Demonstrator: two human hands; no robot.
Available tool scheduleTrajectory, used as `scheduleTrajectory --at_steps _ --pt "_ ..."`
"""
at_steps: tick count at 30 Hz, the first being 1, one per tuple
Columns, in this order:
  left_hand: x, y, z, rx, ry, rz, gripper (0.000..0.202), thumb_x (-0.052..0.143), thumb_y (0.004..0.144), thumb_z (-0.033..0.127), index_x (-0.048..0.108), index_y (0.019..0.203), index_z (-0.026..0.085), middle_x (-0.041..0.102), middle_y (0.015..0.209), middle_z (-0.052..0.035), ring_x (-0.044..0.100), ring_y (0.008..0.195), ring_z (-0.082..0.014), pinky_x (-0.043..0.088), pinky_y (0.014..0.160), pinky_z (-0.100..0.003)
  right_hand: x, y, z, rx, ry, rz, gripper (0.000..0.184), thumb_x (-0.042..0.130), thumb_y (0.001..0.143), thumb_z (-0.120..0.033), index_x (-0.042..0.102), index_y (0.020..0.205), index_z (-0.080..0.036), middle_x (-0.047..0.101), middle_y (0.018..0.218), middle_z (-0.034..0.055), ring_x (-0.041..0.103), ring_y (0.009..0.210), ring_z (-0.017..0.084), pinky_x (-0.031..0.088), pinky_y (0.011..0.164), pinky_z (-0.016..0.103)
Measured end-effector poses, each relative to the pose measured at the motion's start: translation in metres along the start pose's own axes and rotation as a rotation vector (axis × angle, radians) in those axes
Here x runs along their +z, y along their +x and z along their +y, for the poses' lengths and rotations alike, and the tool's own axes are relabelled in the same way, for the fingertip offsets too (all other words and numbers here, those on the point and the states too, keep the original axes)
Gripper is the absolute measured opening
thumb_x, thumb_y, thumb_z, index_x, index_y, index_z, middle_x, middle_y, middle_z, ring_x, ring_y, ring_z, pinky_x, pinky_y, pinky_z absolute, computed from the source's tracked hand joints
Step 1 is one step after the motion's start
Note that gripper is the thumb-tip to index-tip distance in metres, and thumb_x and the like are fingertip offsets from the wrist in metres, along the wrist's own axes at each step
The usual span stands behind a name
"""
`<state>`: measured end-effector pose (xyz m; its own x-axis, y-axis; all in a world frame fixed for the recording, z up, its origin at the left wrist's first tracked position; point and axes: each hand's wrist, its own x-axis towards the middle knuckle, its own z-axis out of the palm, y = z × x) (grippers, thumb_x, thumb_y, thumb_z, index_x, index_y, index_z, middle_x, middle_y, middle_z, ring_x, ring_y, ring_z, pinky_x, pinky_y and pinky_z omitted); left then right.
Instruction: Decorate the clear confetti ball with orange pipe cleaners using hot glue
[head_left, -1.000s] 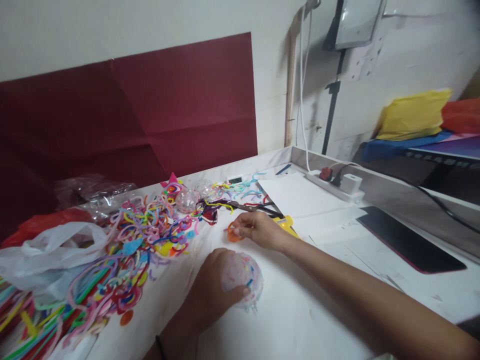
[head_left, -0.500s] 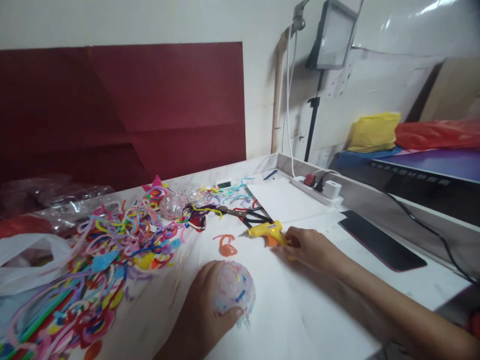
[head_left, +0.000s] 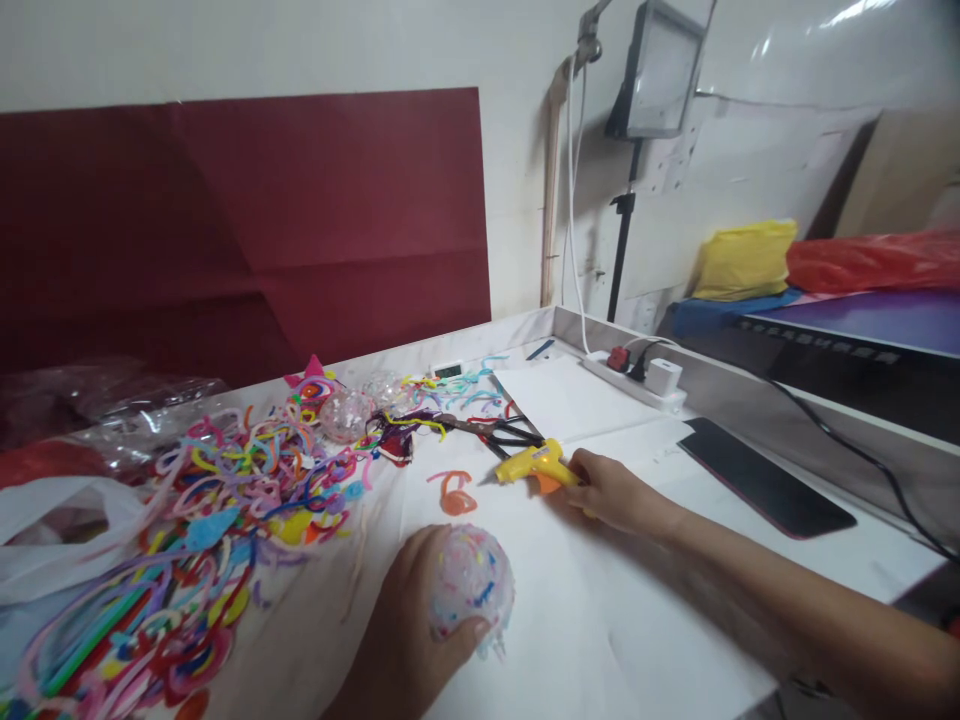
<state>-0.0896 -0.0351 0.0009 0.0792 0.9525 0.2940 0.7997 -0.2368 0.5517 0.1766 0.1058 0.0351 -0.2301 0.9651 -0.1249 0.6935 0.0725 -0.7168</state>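
Near the front of the white-papered table, my left hand (head_left: 415, 610) is wrapped round a clear ball (head_left: 474, 578) flecked with coloured bits. My right hand (head_left: 611, 490) grips the handle of a yellow glue gun (head_left: 534, 464), which lies low over the paper with its nozzle toward the left. Just left of that nozzle lies an orange curled piece (head_left: 456, 497). Behind the glue gun rest black-handled scissors (head_left: 502, 430), their blades among dark and yellow strands.
A heap of coloured pipe cleaners (head_left: 247, 470) spreads over the left side beside a white plastic bag (head_left: 67, 530). A second clear ball (head_left: 347, 412) sits behind it. To the right are a black phone (head_left: 769, 480) and a power strip (head_left: 634, 382) with cables.
Both hands keep their holds on the ball and the glue gun. The view has shifted slightly; otherwise little differs.
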Motion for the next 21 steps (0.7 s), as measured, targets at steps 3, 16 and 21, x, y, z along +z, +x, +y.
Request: scheduleTrajectory --at_steps 3,16,21 --pt "0.000 0.000 0.000 0.010 0.007 -0.002 0.066 0.064 0.073 0.024 0.040 0.134 0.019 0.048 0.136 -0.0144 0.047 0.127 -0.0326 0.042 0.105 -0.051 0.004 -0.006 0.000 0.006 0.235 -0.069 0.024 0.060 0.074 -0.036 0.040 0.078 -0.023 0.056 0.059 -0.0024 0.052 0.050 0.014 0.036 0.047 0.026" --pt "-0.001 0.001 0.002 0.023 -0.012 -0.004 0.066 0.063 0.072 0.021 0.038 0.134 0.023 0.049 0.135 -0.0122 0.048 0.126 -0.0315 0.042 0.104 -0.050 -0.004 -0.042 -0.011 -0.093 0.834 -0.200 0.035 0.066 0.080 -0.048 0.062 0.092 -0.015 0.058 0.077 0.0010 0.047 0.065 0.011 0.034 0.058 0.024" --pt "0.000 0.002 0.005 -0.025 -0.030 -0.004 0.066 0.064 0.071 0.022 0.040 0.133 0.023 0.048 0.136 -0.0123 0.048 0.125 -0.0314 0.041 0.105 -0.050 -0.003 -0.058 -0.017 -0.095 0.949 -0.324 0.030 0.071 0.079 -0.040 0.061 0.095 -0.016 0.059 0.080 0.0007 0.051 0.066 0.010 0.041 0.061 0.022"
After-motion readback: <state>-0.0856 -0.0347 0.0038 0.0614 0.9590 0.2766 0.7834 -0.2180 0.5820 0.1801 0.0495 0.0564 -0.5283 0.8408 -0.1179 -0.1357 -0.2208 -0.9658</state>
